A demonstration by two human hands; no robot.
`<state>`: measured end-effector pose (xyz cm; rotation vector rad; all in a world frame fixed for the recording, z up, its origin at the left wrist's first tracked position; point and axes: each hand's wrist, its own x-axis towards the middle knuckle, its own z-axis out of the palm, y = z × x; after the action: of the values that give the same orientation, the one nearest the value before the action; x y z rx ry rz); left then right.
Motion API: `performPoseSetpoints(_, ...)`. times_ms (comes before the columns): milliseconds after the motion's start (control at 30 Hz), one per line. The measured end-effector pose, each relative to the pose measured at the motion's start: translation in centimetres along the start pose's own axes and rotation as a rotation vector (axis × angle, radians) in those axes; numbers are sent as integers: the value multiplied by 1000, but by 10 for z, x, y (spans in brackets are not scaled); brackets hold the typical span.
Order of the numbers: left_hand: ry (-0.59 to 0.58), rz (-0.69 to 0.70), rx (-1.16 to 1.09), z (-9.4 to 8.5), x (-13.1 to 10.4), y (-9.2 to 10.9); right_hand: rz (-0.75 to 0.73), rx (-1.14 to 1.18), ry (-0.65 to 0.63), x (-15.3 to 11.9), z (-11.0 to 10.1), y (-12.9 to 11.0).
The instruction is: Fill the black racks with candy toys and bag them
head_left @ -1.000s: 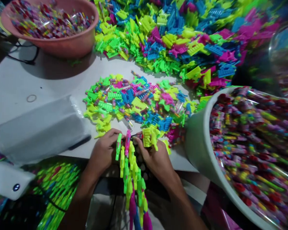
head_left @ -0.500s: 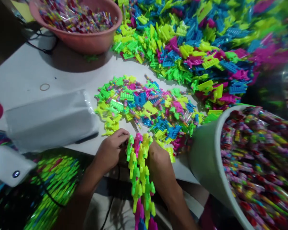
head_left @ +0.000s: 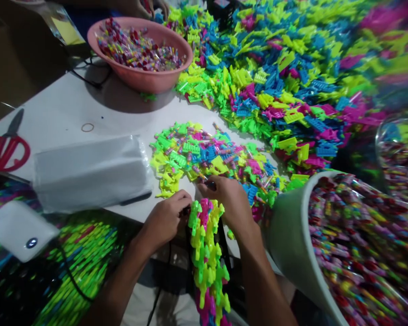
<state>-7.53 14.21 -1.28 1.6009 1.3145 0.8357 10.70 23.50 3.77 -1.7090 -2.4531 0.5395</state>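
A long hanging bundle of green, yellow and pink plastic pieces [head_left: 209, 253] drops from the table's front edge between my forearms. My left hand [head_left: 170, 215] is closed just left of the bundle's top; what its fingers pinch is too small to make out. My right hand [head_left: 229, 199] reaches over the table edge, fingers curled beside a small pile of coloured plastic pieces and wrapped candies [head_left: 217, 154]. Something dark shows at its fingertips, but I cannot tell what it is.
A pink bowl of candies [head_left: 139, 74] stands at the back left, a large heap of plastic pieces [head_left: 275, 68] behind. Red scissors [head_left: 8, 151] and clear plastic bags [head_left: 91, 174] lie left. A candy bucket [head_left: 289, 226] stands right. Another person's hand [head_left: 149, 7] shows at the top.
The view has shifted, bringing the scissors and another person's hand into sight. My right hand has moved from beside the bundle's top forward to the small pile.
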Motion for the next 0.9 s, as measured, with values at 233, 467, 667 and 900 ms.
performPoseSetpoints(233, -28, 15, -31, -3, 0, 0, 120, 22, -57, -32, -35, 5)
performPoseSetpoints(467, -55, 54, -109, -5, -1, -2, 194, 171, 6, -97, -51, 22)
performPoseSetpoints(667, -108, -23, -148, -10, 0, 8, 137, 477, 22, -121, -24, 19)
performPoseSetpoints(900, -108, -24, -127, -11, 1, 9, 3, 701, 77, -118, 31, 7)
